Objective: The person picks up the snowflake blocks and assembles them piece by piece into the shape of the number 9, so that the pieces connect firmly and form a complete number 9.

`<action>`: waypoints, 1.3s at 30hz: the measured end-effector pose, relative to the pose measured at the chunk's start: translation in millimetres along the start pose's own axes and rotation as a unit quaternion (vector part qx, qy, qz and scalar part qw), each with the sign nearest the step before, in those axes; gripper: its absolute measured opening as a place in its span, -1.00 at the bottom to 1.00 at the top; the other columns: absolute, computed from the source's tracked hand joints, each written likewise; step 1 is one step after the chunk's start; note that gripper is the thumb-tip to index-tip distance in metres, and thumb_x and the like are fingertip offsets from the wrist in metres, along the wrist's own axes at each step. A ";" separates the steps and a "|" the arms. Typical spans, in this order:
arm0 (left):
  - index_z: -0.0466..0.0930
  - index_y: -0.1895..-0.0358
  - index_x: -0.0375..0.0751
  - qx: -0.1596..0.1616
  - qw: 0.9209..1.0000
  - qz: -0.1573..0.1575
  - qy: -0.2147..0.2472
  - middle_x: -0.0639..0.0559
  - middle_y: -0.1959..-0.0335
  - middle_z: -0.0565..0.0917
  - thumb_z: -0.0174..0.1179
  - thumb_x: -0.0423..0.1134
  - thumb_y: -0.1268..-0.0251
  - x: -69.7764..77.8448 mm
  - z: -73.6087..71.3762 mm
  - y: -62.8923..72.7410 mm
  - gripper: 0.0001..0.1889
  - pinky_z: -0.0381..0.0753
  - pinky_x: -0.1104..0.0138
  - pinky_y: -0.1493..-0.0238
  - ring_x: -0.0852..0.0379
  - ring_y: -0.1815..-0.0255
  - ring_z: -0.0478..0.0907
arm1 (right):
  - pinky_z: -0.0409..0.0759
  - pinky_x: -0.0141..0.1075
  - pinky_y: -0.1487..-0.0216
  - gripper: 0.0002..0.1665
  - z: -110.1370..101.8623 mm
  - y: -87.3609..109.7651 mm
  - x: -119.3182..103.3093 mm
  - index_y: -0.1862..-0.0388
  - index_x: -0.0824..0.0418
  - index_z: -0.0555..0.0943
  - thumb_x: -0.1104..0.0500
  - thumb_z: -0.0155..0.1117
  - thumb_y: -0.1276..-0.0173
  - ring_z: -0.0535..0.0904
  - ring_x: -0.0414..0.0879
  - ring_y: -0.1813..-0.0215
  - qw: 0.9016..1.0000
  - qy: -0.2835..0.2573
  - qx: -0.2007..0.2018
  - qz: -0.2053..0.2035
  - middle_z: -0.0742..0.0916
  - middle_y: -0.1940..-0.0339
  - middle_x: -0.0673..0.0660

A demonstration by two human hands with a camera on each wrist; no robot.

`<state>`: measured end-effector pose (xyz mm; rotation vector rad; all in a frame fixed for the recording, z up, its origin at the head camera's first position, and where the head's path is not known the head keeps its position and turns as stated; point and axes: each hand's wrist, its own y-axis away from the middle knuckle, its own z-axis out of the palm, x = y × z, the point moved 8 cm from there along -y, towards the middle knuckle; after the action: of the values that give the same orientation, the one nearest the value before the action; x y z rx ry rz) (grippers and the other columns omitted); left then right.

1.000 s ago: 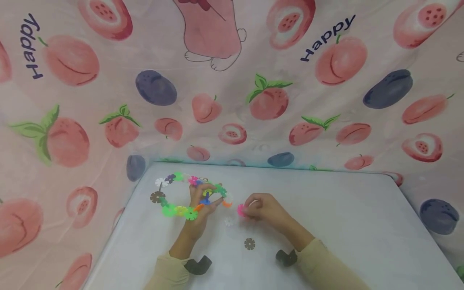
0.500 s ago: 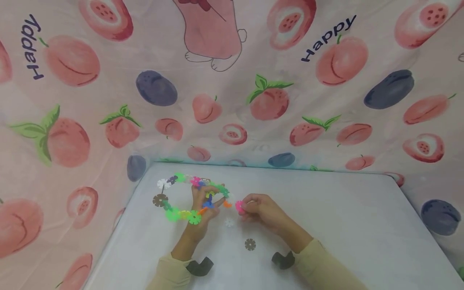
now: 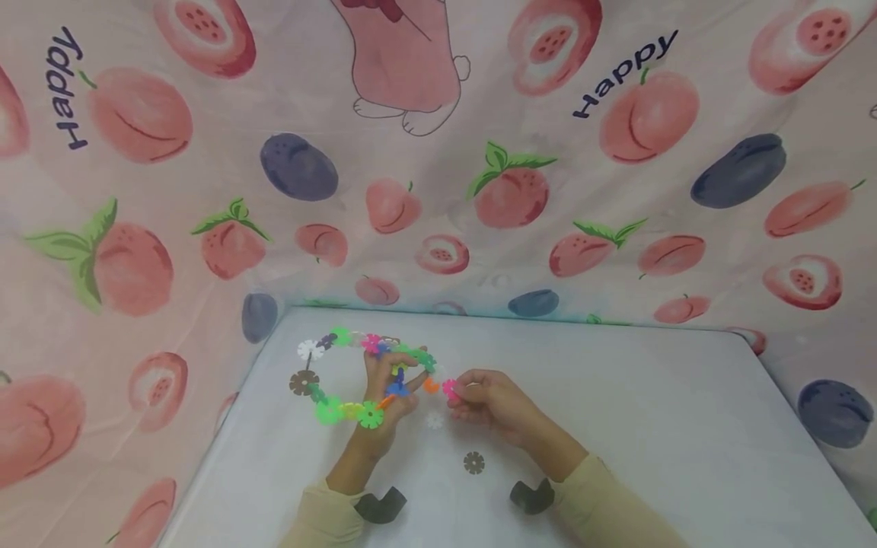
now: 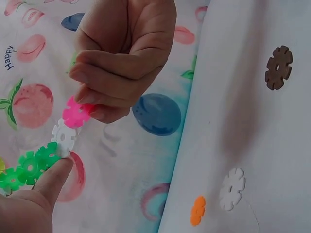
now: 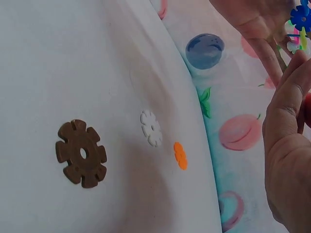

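Observation:
A looped chain of interlocking snowflake discs [image 3: 371, 415], in green, yellow, brown, white and other colours, hangs round my left hand [image 3: 393, 417], whose thumb and fingers hold it near its right end. In the left wrist view, a fingertip of that hand lies against a white disc [image 4: 65, 138] beside green discs [image 4: 30, 167]. My right hand [image 3: 503, 399] pinches a pink snowflake disc [image 3: 450, 390] between thumb and fingers. The pink disc's edge meets the white disc in the left wrist view. Part of the chain is hidden behind the left hand.
On the white table [image 3: 617, 426] lie a loose brown disc [image 3: 473, 463], a white disc [image 3: 435, 419] and an orange disc [image 3: 430, 386]. Black wrist mounts [image 3: 380, 504] sit at both sleeves. A fruit-printed cloth [image 3: 438, 190] rises behind the table's far edge.
My right hand has moved slightly left with the pink disc, nearer the chain. The chain and left hand have shifted a little right and down in the head view.

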<state>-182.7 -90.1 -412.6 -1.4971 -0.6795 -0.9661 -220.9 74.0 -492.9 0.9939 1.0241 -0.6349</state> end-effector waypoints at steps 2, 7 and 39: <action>0.27 -0.07 -0.43 0.003 1.000 -0.006 0.004 -0.30 -0.38 -0.04 -0.02 -0.53 -0.12 -0.8 -0.1 0.1 -0.61 0.48 -0.08 -0.31 -0.34 -0.55 0.24 | 0.76 -0.27 0.02 -0.85 0.8 -0.1 0.3 0.09 0.29 0.57 0.21 0.22 -0.50 0.79 -0.03 0.18 1.000 -0.005 -0.001 0.001 0.78 0.30 0.10; 0.28 -0.06 -0.43 -0.001 1.000 0.000 0.007 -0.30 -0.35 -0.03 -0.01 -0.54 -0.05 -0.6 2.8 1.1 -0.58 0.47 -0.06 -0.33 -0.38 -0.54 0.23 | 0.75 -0.28 0.00 -0.88 4.0 -0.6 1.3 0.11 0.27 0.57 0.23 0.20 -0.51 0.77 -0.04 0.14 1.000 -0.021 -0.013 -0.003 0.77 0.28 0.09; 0.19 -0.14 -0.55 0.038 0.999 -0.023 0.026 -0.11 -0.46 -0.02 -0.08 -0.57 -0.07 -7.2 6.7 2.1 -0.53 0.43 -0.02 -0.35 -0.26 -0.57 0.20 | 0.75 -0.33 0.03 -0.92 7.9 0.2 -3.9 0.08 0.28 0.50 0.31 0.13 -0.51 0.73 -0.11 0.27 0.997 -0.041 0.020 -0.054 0.76 0.33 0.05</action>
<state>-183.1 -83.1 -419.8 -1.3908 -0.7083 -1.0005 -219.2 67.0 -487.9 0.9436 1.0011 -0.7824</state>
